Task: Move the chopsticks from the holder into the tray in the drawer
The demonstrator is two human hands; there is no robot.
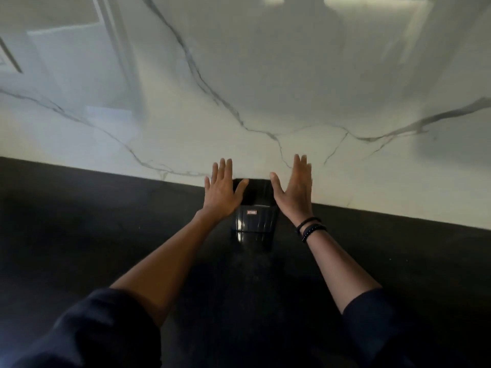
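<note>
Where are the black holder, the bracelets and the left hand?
holder (254,229): head view, its glossy front wall.
bracelets (312,230): head view, the beaded band.
left hand (221,192): head view, back of the hand.

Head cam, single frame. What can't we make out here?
- No chopsticks visible in the head view: the holder has a dark mouth, and the left hand covers part of it.
- The drawer and tray: outside the frame.
- The label on the holder: too small to read.
- The right hand is blurred at the fingertips; whether either hand touches the holder is unclear.
</note>
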